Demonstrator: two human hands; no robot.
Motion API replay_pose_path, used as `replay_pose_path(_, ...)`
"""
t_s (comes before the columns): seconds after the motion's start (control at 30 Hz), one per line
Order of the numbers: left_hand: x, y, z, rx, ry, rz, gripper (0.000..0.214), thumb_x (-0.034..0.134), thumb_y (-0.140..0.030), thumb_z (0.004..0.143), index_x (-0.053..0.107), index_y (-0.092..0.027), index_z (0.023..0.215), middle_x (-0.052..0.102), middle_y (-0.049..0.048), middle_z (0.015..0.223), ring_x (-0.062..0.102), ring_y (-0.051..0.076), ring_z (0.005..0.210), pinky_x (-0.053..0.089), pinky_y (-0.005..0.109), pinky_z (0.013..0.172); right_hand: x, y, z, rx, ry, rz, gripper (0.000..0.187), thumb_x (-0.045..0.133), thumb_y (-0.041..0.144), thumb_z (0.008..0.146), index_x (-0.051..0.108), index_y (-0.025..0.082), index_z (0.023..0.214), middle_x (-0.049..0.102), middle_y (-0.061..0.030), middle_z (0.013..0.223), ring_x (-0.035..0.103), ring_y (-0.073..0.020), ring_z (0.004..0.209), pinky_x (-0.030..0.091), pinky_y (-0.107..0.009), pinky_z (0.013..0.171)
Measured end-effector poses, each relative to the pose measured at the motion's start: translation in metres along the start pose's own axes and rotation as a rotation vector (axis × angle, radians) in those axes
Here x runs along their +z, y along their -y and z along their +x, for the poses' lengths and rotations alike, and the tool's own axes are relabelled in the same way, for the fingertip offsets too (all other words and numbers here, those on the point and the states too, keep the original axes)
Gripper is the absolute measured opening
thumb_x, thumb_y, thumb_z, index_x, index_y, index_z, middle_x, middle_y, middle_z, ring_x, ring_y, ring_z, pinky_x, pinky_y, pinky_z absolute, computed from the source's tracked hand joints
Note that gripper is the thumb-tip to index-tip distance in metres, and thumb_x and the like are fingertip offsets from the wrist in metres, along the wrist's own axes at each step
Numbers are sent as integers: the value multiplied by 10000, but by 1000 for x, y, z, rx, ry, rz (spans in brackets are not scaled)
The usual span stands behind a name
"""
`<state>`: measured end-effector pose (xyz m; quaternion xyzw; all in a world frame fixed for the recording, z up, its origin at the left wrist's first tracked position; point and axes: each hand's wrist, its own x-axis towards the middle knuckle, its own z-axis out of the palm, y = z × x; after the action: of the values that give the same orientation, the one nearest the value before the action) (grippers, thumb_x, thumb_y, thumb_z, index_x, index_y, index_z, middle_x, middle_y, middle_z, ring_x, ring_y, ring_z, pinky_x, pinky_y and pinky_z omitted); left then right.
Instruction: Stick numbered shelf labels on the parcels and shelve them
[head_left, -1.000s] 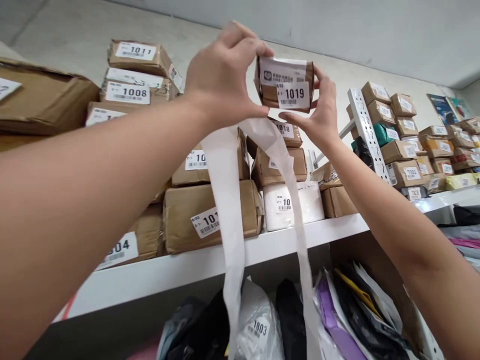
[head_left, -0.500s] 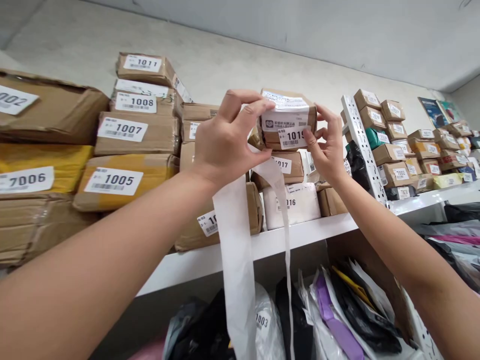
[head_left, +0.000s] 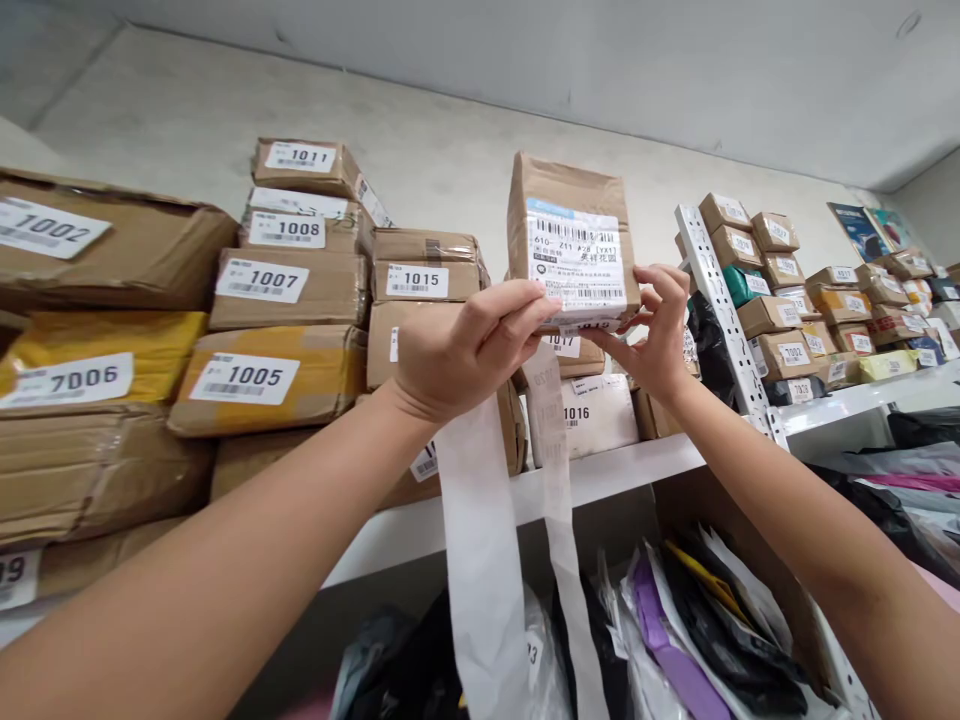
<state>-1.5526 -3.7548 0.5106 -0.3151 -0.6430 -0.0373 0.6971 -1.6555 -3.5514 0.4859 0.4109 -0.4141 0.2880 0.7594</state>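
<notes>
Far left on my feed, a large box point(head_left: 154, 250) marked 1002 sits above a yellow parcel point(head_left: 169, 335) marked 7006. Next, a stack, top to bottom: 1011, 1008, 1007, 1005; then a box point(head_left: 461, 285) marked 1015. All on the white shelf point(head_left: 390, 545).

My left hand point(head_left: 472, 345): fingers bunched, pinching the lower left corner of a small brown box point(head_left: 566, 185). A wide paper strip point(head_left: 484, 560) and a narrow one point(head_left: 561, 500) hang beneath; how they are gripped I can't quite see. Small box is raised before the wall, shipping label facing me.

My right hand point(head_left: 649, 335): fingers curled at its lower right corner, thumb underneath. White parcel point(head_left: 604, 420) marked 1016 below. Farther right, perforated metal post point(head_left: 724, 320), more stacked boxes point(head_left: 780, 315).
</notes>
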Motion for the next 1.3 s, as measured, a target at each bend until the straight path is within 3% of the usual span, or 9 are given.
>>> replay_pose_path(0.17, 1, -1, -1, -14, -34, -51, 253, 759, -331, 661, 732, -351, 912, 744, 57, 1062, 682, 299, 930, 511, 398, 729, 2, 3, -1, 32, -14, -29, 884, 779, 360, 798, 198, 471, 1455, 382, -91, 1401, 570, -306, 1199, 659, -432, 772)
replay_pose_path(0.33, -4, -17, 11, -21, 29, 42, 384, 731, -304, 713, 721, -327, 1096, 660, 81, 1292, 659, 342, 1017, 513, 450, 790, 10, 11, 7, 55, -75, -120, 1077, 818, 406, 755, 67, 454, 1524, 335, -121, 1469, 357, -385, 1404, 601, -559, 926)
replay_pose_path(0.47, -14, -25, 42, 72, 28, 209, 652, 731, -206, 748, 563, -271, 1375, 461, 76, 1521, 564, 363, 1209, 483, 484, 966, 20, 1, 43, 68, -78, -130, 1049, 771, 468, 804, 34, 421, 1549, 334, -137, 1488, 336, -383, 1426, 535, -580, 1006)
replay_pose_path(0.63, -17, -14, 89, 95, 30, 241, 816, 741, -82, 769, 383, -181, 1496, 358, 67, 1596, 474, 326, 1322, 357, 489, 1138, 42, -31, 107, 73, -16, -144, 911, 744, 538, 811, 227, 357, 1539, 448, -144, 1452, 420, -341, 1385, 515, -493, 1025)
replay_pose_path(0.73, -9, 0, 110, -37, 72, 245, 741, 731, -103, 802, 431, -186, 1474, 454, 54, 1544, 478, 305, 1317, 340, 478, 1142, 62, -47, 127, 153, 68, -57, 807, 763, 538, 792, 382, 298, 1462, 542, -147, 1374, 512, -318, 1309, 518, -450, 1007)
replay_pose_path(0.87, 5, 15, 118, -313, 237, 239, 671, 773, -127, 758, 565, -269, 1381, 553, 12, 1439, 486, 293, 1257, 291, 495, 1166, 89, -62, 124, 342, 221, 163, 624, 767, 472, 797, 489, 241, 1306, 651, -129, 1235, 633, -278, 1135, 547, -437, 939)
replay_pose_path(0.97, 9, 18, 111, -341, 270, 251, 633, 776, -252, 780, 574, -264, 1380, 453, 26, 1517, 448, 331, 1279, 257, 535, 1174, 100, -68, 115, 422, 238, 241, 500, 706, 476, 837, 500, 240, 1226, 664, -116, 1225, 643, -266, 1116, 537, -455, 951)
replay_pose_path(1.13, 11, 17, 96, -291, 388, 503, 874, 653, -638, 836, 340, -239, 1549, 384, 188, 1493, 441, 453, 1265, 334, 621, 1024, 105, -59, 113, 477, 233, 238, 499, 651, 455, 867, 471, 207, 1261, 648, -116, 1246, 598, -322, 1196, 444, -549, 1048)
replay_pose_path(1.3, 11, 7, 86, -298, 372, 564, 886, 426, -779, 861, 338, -223, 1545, 377, 210, 1445, 450, 441, 1221, 312, 591, 982, 99, -42, 113, 557, 265, 188, 566, 618, 377, 890, 413, 152, 1367, 589, -118, 1326, 531, -302, 1269, 395, -476, 1101)
